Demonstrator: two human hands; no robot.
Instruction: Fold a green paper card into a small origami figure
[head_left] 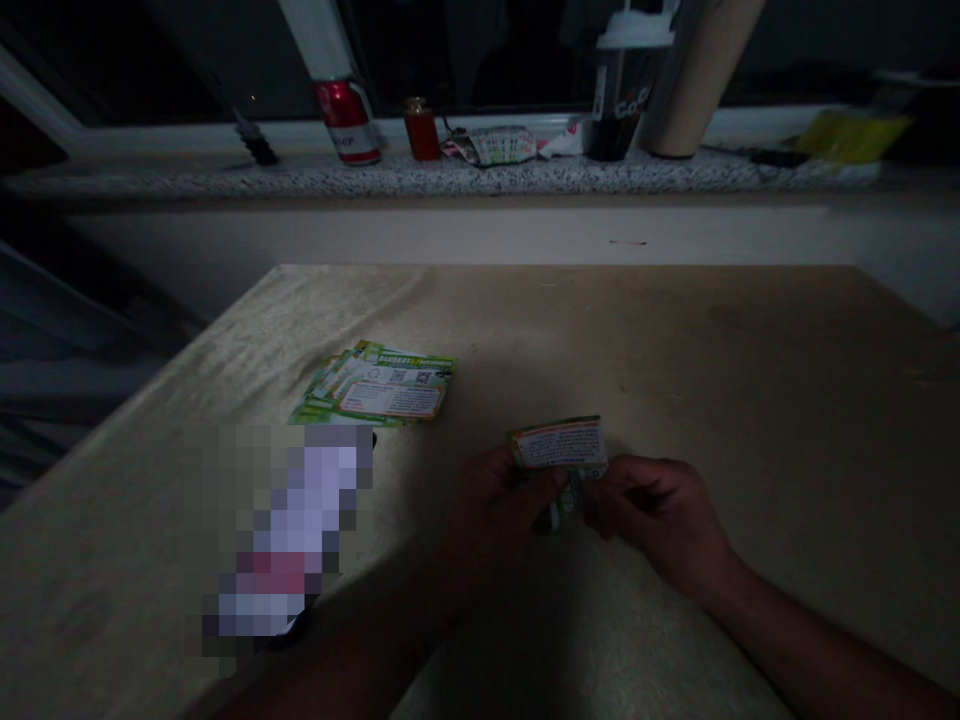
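Observation:
A small green-and-white printed leaflet (pixel 559 445) is held up over the table, its upper part covered in fine text. My left hand (pixel 502 500) grips its left side, with the thumb across the front. My right hand (pixel 660 505) is closed in a pinch at the lower right edge of the same leaflet. Both hands are in dim light, and the fingers behind the paper are hidden. Beyond my left hand lies a loosely fanned stack of similar green-and-white leaflets (pixel 394 390), the top one showing square codes and text boxes.
A pixelated phone-like object (pixel 300 530) lies left of my left forearm on the beige-covered table (pixel 675 350). Along the granite windowsill (pixel 300 180) stand a red can (pixel 349 120), a small red bottle (pixel 421 130), a crumpled wrapper (pixel 499 145) and a lidded cup (pixel 622 90).

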